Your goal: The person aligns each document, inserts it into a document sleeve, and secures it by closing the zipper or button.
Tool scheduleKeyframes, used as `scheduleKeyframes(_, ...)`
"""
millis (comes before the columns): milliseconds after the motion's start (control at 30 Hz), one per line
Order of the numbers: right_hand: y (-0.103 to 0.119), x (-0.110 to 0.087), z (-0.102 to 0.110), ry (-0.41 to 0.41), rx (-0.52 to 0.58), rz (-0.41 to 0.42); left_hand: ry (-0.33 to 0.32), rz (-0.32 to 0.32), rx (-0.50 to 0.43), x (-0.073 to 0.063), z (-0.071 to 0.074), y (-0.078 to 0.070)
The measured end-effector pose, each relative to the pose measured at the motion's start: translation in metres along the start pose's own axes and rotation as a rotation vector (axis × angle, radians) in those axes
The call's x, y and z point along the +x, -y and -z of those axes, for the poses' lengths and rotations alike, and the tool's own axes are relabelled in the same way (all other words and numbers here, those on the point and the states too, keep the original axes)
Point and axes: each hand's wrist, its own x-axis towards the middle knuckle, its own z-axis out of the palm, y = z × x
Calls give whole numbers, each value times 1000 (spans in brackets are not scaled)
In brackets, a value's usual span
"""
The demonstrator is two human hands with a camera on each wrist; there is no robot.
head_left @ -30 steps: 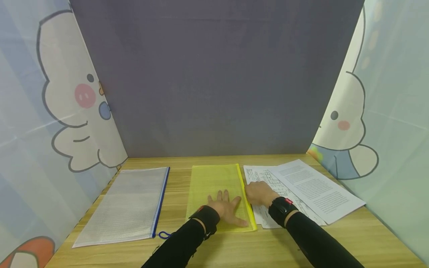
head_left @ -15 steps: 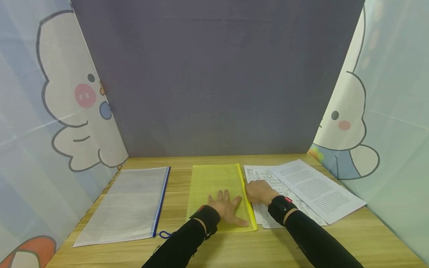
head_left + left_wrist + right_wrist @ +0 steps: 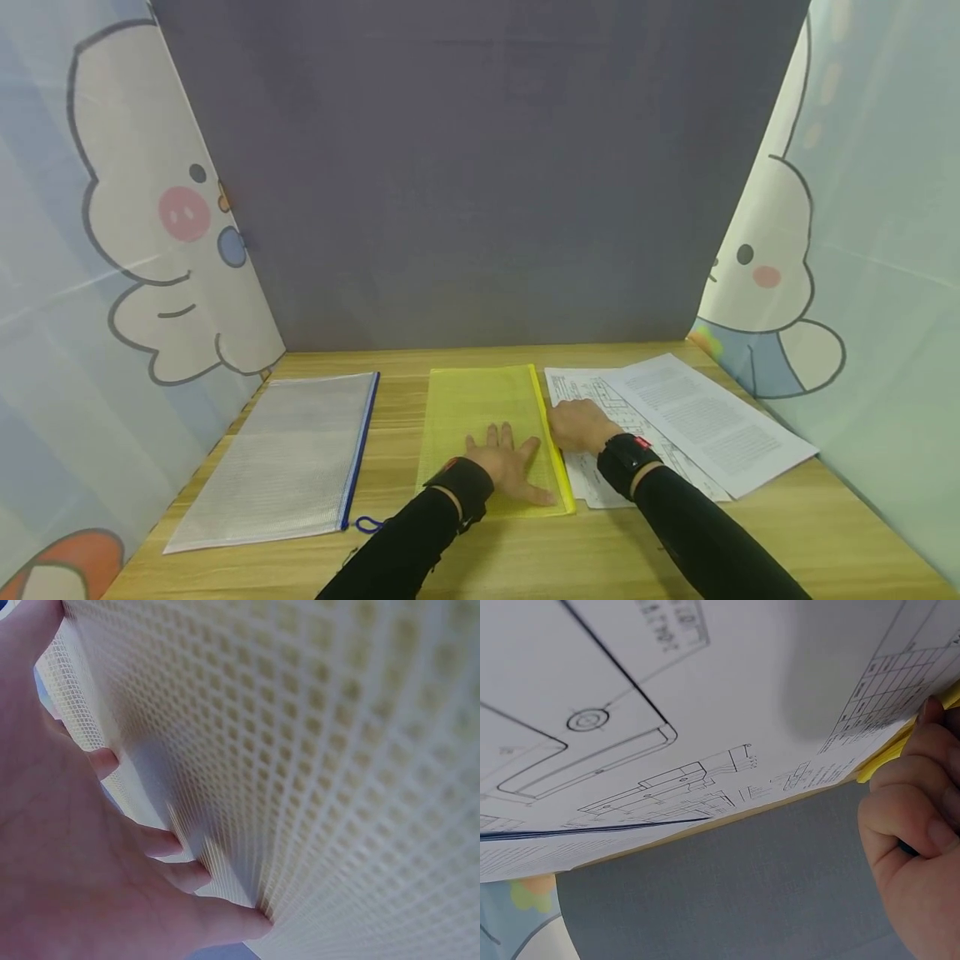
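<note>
A yellow mesh zipper pouch point(image 3: 461, 396) lies flat in the middle of the table in the head view. My left hand point(image 3: 510, 475) rests on its lower part, fingers spread. The left wrist view shows the pouch's mesh point(image 3: 300, 742) close up, with fingertips against it. At the pouch's right edge runs the yellow zipper point(image 3: 564, 479), where my right hand point(image 3: 581, 425) has its fingers curled. In the right wrist view, the thumb and bent fingers pinch together beside the yellow zipper edge point(image 3: 889, 757); the zipper pull itself is hidden inside the grip.
Printed drawing sheets point(image 3: 618, 400) lie partly under my right hand, and a text page point(image 3: 701, 425) overlaps them further right. To the left is a white mesh pouch point(image 3: 277, 458) with a blue zipper and a blue cord loop point(image 3: 369, 525). A grey panel point(image 3: 480, 183) rises behind the table.
</note>
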Motion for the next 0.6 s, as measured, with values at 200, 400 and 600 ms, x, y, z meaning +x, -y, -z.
scheduleKeyframes(200,3,3,0,16,-9,-23,-25,-17,27,0,-1,2)
scheduleKeyframes(400,4,4,-1,27,-42,-26,-109,-49,91,4,3,0)
scheduleKeyframes(600,5,3,-2,18,-60,-27,-203,-53,53,15,8,10)
